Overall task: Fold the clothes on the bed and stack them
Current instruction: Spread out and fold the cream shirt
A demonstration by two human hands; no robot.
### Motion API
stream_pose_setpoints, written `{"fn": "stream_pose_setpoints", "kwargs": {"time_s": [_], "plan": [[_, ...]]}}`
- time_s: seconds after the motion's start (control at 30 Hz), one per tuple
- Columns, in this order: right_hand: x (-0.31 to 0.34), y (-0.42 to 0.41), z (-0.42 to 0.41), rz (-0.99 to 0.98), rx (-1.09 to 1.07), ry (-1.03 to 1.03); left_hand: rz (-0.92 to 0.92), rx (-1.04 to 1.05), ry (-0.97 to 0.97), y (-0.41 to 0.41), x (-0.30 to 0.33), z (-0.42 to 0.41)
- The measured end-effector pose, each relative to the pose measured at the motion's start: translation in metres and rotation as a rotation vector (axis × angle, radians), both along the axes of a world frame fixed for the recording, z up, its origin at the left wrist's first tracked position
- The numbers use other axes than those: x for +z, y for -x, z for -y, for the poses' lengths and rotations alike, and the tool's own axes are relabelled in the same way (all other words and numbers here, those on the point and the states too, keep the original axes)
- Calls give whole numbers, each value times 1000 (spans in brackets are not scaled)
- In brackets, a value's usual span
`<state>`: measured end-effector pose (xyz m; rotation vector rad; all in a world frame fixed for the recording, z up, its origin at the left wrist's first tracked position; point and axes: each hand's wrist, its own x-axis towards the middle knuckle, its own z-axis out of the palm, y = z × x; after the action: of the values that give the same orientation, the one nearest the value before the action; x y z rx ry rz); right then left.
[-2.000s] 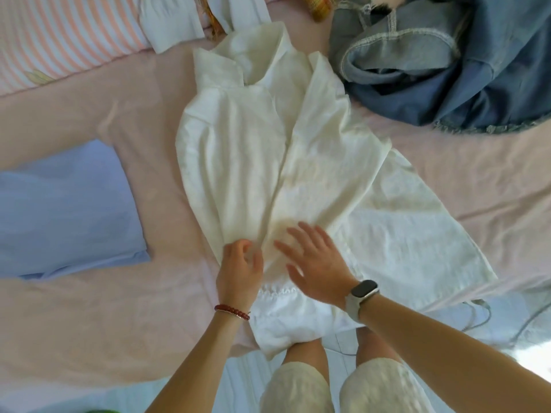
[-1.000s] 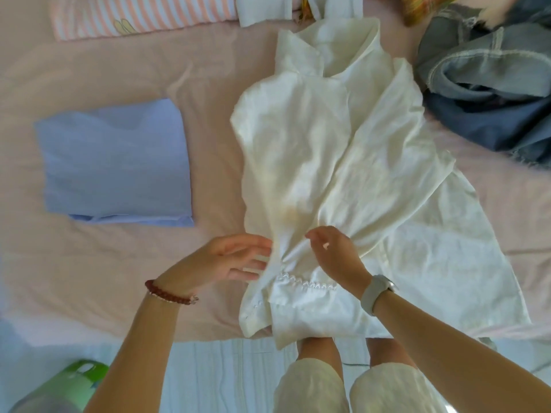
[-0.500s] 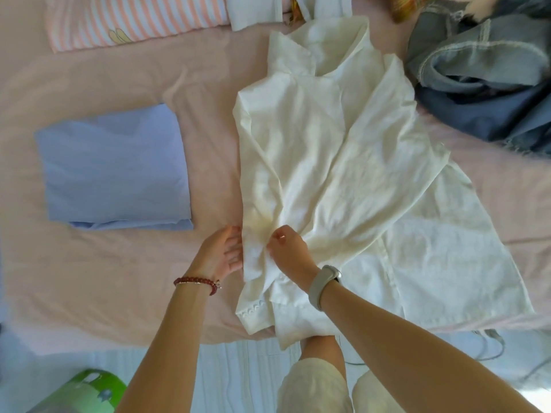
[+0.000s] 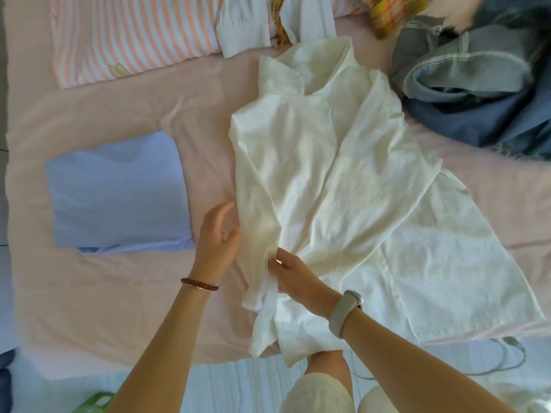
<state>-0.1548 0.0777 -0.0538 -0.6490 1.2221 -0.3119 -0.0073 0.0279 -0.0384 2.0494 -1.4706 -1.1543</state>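
A white collared shirt (image 4: 322, 174) lies spread on the pink bed (image 4: 119, 293), collar away from me, its right side fanned out toward the bed edge. My right hand (image 4: 293, 274) pinches a gathered fold of the shirt near its lower hem. My left hand (image 4: 219, 239) rests beside the shirt's left edge, fingers relaxed and touching the fabric. A folded light-blue garment (image 4: 116, 192) lies flat to the left.
A heap of denim clothes (image 4: 477, 84) sits at the back right. A striped pink pillow (image 4: 128, 34), white cloth (image 4: 241, 22) and a plaid item (image 4: 387, 10) line the back. A green object (image 4: 95, 402) sits on the floor by the bed's near edge.
My right hand went from flat on the shirt to pinching a fold near the hem. My left hand moved out to the shirt's left edge. The view shifted left.
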Motion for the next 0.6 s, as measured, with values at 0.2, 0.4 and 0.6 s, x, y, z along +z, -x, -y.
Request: {"fn": "stream_pose_setpoints", "kwargs": {"time_s": [0.2,0.4,0.6], "plan": [[29,46,25,209,-20,-13,274,-741,83,33,1,56],[39,91,34,311,-81,-125,476,-1094,-130,51,-4,92],[33,122,28,-186,434,4,620,-1081,66,38,1,100]]}}
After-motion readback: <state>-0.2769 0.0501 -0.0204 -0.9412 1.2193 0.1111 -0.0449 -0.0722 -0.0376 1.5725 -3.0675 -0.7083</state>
